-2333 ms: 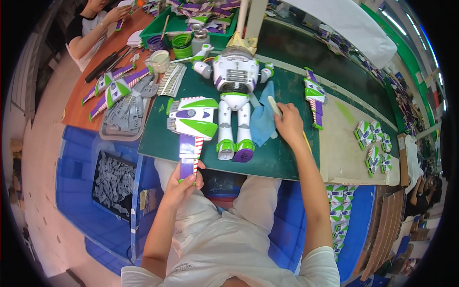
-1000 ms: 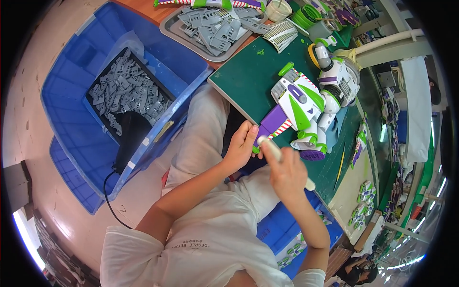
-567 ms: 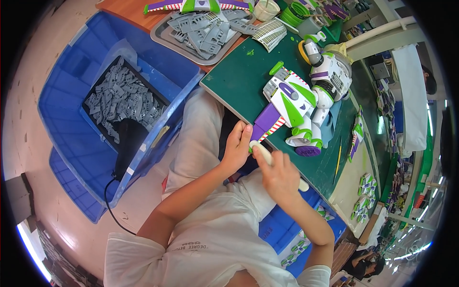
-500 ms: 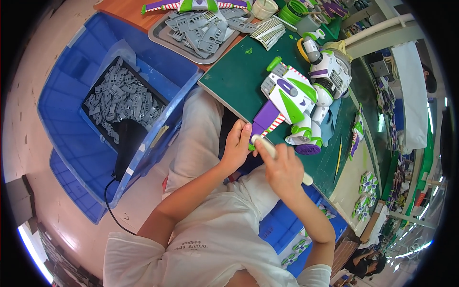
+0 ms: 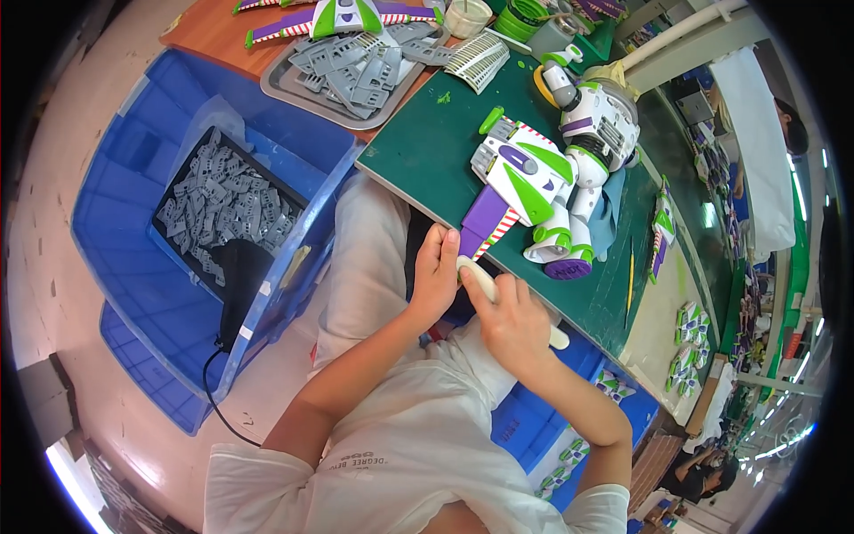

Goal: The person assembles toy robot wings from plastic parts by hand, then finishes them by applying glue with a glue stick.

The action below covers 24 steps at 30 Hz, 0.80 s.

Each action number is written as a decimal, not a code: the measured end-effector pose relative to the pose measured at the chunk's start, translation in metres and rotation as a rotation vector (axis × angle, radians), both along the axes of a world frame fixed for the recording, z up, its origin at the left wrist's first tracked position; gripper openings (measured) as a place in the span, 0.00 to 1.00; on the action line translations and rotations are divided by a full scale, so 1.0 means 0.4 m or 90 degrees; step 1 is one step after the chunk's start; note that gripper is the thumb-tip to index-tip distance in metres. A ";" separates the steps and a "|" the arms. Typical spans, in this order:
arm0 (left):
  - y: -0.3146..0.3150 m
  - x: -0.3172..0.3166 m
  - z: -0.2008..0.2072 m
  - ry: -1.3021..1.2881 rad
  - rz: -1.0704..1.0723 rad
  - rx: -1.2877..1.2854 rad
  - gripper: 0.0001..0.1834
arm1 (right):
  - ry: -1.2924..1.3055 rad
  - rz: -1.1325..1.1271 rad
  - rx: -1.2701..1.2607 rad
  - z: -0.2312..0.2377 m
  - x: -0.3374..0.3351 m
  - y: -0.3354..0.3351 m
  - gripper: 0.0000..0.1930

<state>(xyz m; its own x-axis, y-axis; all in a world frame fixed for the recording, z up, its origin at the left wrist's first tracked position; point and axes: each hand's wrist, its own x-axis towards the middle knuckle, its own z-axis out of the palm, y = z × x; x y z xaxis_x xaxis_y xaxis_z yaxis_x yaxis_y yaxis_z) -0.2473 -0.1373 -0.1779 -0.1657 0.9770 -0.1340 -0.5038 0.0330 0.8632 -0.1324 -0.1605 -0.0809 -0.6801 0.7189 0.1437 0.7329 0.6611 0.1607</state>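
Note:
My left hand (image 5: 435, 274) is closed on the outer end of a purple wing (image 5: 486, 219) with a red-and-white striped edge. That wing belongs to a white and green toy wing pack (image 5: 534, 191) on the green tabletop. My right hand (image 5: 514, 327) grips a cream-coloured stick tool (image 5: 480, 279) with rounded ends. The tool's upper end is at the wing tip, close to my left fingers; its kind is unclear. Beside the pack lies a white, green and purple toy space figure (image 5: 598, 129), its legs toward me. My fingers partly hide the wing tip.
At left, a blue bin (image 5: 102, 205) holds a black tray of grey plastic parts (image 5: 227, 191). A metal tray (image 5: 277, 78) of larger grey pieces stands at the table's far end. A yellow stick (image 5: 631, 276) lies right. More wing packs (image 5: 689, 347) lie farther right.
The whole view has shifted slightly. My right hand and the cream tool have moved a little left and down, nearer my left hand. My left hand keeps its hold on the wing.

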 end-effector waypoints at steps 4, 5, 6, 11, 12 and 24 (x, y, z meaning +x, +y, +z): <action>-0.005 0.003 0.044 -0.023 0.012 0.005 0.13 | -0.028 -0.047 -0.005 0.035 0.009 0.061 0.25; -0.008 0.003 0.061 -0.084 0.012 -0.007 0.13 | -0.027 -0.052 -0.007 0.030 0.011 0.052 0.25; 0.000 0.006 0.060 -0.086 0.020 -0.013 0.13 | -0.003 -0.049 -0.013 0.027 0.010 0.050 0.28; 0.000 0.008 0.019 -0.020 0.015 -0.029 0.13 | 0.016 -0.020 -0.041 0.008 0.016 0.022 0.26; 0.000 0.005 0.025 -0.026 0.009 -0.012 0.13 | 0.026 -0.033 -0.018 0.013 0.008 0.038 0.27; 0.000 0.001 0.033 -0.066 0.006 0.008 0.12 | 0.085 -0.038 -0.086 0.014 0.029 0.067 0.33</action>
